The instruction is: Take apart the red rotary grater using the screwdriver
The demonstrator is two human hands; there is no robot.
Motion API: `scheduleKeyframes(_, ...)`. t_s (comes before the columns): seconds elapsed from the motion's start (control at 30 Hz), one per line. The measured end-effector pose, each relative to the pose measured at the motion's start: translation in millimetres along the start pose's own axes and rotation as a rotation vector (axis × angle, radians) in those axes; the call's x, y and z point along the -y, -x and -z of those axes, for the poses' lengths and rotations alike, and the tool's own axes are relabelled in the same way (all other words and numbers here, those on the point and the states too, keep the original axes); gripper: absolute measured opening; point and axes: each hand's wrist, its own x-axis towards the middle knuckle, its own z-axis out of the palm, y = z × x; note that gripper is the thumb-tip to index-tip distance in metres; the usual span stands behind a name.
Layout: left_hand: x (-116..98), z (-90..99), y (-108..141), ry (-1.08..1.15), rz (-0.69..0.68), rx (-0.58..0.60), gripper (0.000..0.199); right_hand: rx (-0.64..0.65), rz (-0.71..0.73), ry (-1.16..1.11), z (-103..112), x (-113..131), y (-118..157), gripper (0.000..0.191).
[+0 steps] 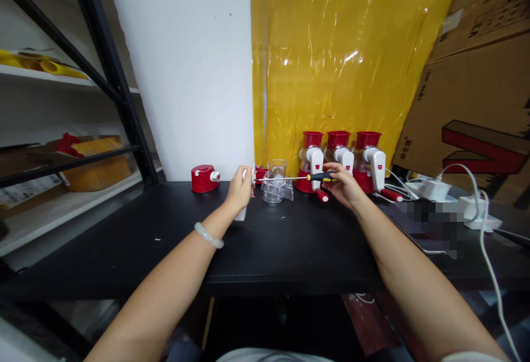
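My left hand [240, 188] is closed around a white plastic crank arm [240, 214], whose lower end sticks out below the fingers. In my right hand [343, 184] is a screwdriver [319, 177] with a black and yellow handle. Its long shaft lies level and points left, with the tip at the white part; whether it sits in a screw I cannot tell. Behind the shaft are clear plastic pieces [273, 191] and a red part [260, 174], partly hidden. A red round base [205, 180] with a white knob stands left of my left hand.
Three red and white hand-crank graters [312, 140] stand at the back right of the black table [265, 251]. White chargers and cables [436, 190] and a dark tablet-like device [414, 224] lie at the right. A cardboard box [467, 97] leans behind; a shelf rack [111, 69] is at left.
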Motion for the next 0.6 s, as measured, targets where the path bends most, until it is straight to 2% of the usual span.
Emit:
scheduleKeyframes(0.17,2,0.8,0,-0.012,0.007,0.0,0.029,-0.053,0.008,0.059,1,-5,-5,0.025)
scheduleKeyframes(0.3,0,1.1,0,-0.009,0.012,-0.002,0.029,-0.114,-0.006,0.173,4,-12,-12,0.043)
scheduleKeyframes(0.47,-4,1.3,0,0.003,0.018,-0.007,0.028,-0.057,-0.001,0.259,6,-15,-12,0.039)
scheduleKeyframes(0.6,-3,1.2,-1,0.017,0.019,-0.021,0.029,-0.032,-0.004,0.159,1,-12,-7,0.037)
